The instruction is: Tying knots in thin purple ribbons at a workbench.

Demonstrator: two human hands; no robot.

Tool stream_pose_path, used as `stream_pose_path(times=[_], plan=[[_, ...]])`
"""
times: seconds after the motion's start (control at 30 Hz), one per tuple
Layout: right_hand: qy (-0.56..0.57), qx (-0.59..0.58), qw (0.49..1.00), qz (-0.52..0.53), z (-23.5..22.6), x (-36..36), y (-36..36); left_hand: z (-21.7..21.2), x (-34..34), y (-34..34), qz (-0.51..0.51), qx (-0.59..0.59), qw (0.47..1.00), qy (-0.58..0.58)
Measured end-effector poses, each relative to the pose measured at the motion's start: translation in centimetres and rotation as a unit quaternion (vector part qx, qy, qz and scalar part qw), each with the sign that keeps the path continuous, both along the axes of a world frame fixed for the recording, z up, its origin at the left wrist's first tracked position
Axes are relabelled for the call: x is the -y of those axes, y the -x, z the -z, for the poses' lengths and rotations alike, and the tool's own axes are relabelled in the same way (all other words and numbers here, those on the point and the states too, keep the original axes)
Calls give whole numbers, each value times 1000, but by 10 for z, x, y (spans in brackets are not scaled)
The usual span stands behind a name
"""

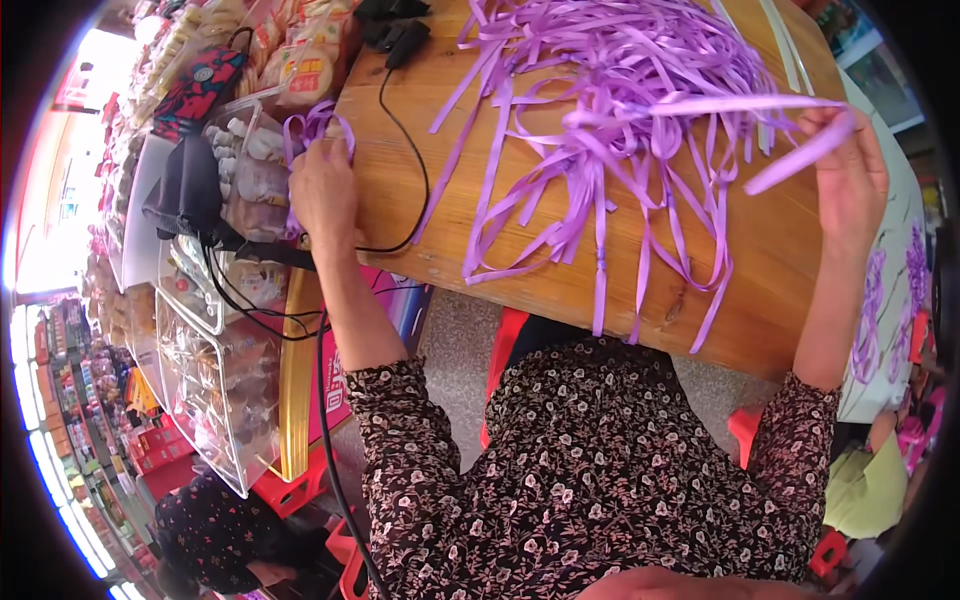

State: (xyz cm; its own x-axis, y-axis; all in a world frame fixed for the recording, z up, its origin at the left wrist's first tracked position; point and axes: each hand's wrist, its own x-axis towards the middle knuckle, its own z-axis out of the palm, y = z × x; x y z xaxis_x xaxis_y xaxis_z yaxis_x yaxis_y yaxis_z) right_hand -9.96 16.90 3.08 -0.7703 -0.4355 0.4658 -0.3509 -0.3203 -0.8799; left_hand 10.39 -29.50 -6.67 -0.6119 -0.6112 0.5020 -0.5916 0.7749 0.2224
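A big tangled heap of purple ribbons [640,70] covers the far middle of the wooden table [400,230], with loose strands trailing toward the near edge. My right hand [850,185], raised at the table's right side, pinches one purple ribbon [760,103] that stretches left to the heap; its short end hangs down from my fingers. At the table's left edge my left hand [325,190] is closed, its back toward me. Looped purple ribbon [318,125] shows above and beside it. My left fingertips are partly hidden.
Clear display bins with packaged snacks [260,180] stand left of the table. A black cable [425,170] runs over the table's left part to a black device [400,40]. More purple ribbons [868,310] hang by a white surface at right. A person [240,530] is at lower left.
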Motion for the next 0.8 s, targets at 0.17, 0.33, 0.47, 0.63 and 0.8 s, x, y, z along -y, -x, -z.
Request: stream_pose_path(times=[0.17, 0.33, 0.47, 0.63, 0.8], plan=[[-68, -70, 995, 31, -26, -4, -9, 0, 26, 15, -10, 81, 991, -103], [-173, -174, 953, 180, -55, 10, -4, -36, -11, 17, -65, 15, 994, 86], [-172, -146, 956, 187, -59, 3, 11, -72, -67, 45, 109, -149, 981, 65], [-134, -9, 991, 22, -71, 2, -22, -83, -183, 89, 405, -267, 813, -321], [-59, 24, 998, -14, -93, -8, -38, -97, -292, 113, 601, -210, 651, -412]])
